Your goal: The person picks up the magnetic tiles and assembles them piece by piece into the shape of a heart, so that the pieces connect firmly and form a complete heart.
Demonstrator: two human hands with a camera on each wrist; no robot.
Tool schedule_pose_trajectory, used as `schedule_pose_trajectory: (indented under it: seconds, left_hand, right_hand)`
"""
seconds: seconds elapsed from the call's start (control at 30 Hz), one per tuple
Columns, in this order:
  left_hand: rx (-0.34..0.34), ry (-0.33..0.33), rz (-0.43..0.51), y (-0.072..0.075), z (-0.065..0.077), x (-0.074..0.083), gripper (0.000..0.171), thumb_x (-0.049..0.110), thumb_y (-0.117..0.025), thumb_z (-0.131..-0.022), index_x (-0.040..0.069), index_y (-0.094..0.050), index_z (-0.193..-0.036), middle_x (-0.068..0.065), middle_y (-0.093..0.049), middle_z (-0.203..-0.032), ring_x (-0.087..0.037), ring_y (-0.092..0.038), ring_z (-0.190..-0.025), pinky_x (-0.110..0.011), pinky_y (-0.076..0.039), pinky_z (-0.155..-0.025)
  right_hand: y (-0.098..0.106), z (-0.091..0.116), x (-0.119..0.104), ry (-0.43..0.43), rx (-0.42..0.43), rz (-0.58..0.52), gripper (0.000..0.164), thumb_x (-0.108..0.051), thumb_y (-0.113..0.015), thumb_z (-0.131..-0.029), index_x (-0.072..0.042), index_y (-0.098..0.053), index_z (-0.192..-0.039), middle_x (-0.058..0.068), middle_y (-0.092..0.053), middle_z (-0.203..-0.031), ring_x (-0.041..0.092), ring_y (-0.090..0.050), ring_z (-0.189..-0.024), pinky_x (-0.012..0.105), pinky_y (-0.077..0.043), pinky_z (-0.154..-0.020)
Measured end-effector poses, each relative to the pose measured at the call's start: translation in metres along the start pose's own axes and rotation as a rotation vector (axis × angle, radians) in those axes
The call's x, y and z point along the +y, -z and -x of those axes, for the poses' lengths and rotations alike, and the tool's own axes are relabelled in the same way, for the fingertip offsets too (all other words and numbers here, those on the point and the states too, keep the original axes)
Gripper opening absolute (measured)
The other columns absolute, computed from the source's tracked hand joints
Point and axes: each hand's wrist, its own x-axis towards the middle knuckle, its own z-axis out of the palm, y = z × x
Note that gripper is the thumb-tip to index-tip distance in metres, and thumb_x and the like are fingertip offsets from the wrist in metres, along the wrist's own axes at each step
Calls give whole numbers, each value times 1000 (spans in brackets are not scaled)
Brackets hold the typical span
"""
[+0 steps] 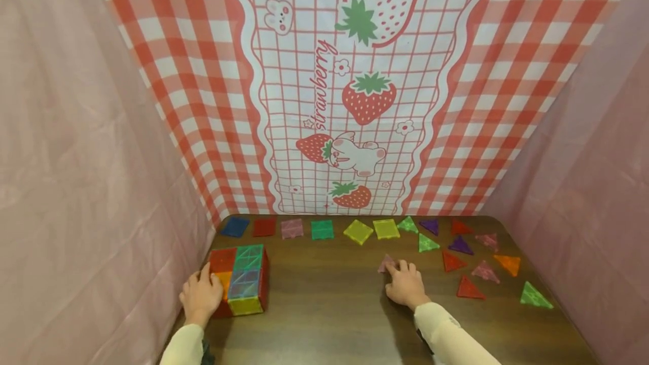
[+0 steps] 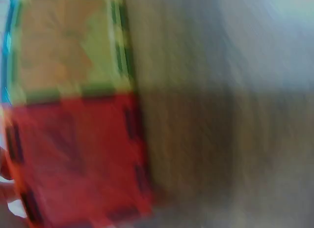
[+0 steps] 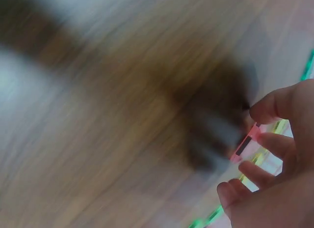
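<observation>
Fingers first: on the right hand [image 1: 407,286], thumb and forefinger pinch a small pink tile [image 1: 385,263], the other fingers bent loosely behind, and that tile sits just right of centre in the lower half of the head view. Over on the right wrist view I get it nearly edge-on, with blurred table [image 3: 108,154] and a dark shadow behind, so I judge it is held off the wood; a pinch suits something so thin and leaves most of it uncovered. Now lower left: the left hand [image 1: 201,294] rests against the left side of the box [image 1: 247,272], probably to steady it, since it looks like light panels joined at the edges. Whether those fingers curl round it, I can't tell; my left wrist view is smeared and gives me only fingertips at its left margin. Across the middle of the head view, square tiles [image 1: 321,230] line up along the table's far edge, spaced apart, likely for easy picking. Right of frame, loose triangles [image 1: 469,288] lie scattered flat, seemingly kept on the right hand's side and well apart from the box.
</observation>
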Motion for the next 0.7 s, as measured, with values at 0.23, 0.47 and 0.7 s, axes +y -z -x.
schedule_pose_trajectory:
  seconds: [0.23, 0.47, 0.7]
  left_hand:
    - [173, -229, 29, -22, 3, 49, 46, 13, -51, -96, -1, -55, -140, -32, -41, -147, -50, -31, -138, -69, -17, -111]
    - [248, -602, 31, -59, 16, 118, 34, 5, -61, -88, 2, -70, -121, -21, -60, -134, -41, -52, -126, -60, -39, -103]
    - [-67, -810, -200, -113, 43, 169, 26, 15, -63, -91, 4, -74, -111, -14, -68, -127, -32, -64, -117, -49, -54, -96]
  right_hand:
    - [-9, -5, -35, 58, -42, 3, 59, -13, -63, -80, -6, -60, -140, 22, -56, -129, 47, -48, -115, 61, -41, -95]
    - [-23, -8, -65, 85, -36, -119, 54, -3, -57, -79, 2, -64, -132, 21, -57, -132, 45, -48, -114, 56, -41, -92]
    - [-31, -15, -91, 135, -61, -225, 51, 2, -56, -79, 11, -64, -128, 27, -57, -139, 47, -50, -114, 59, -42, -94]
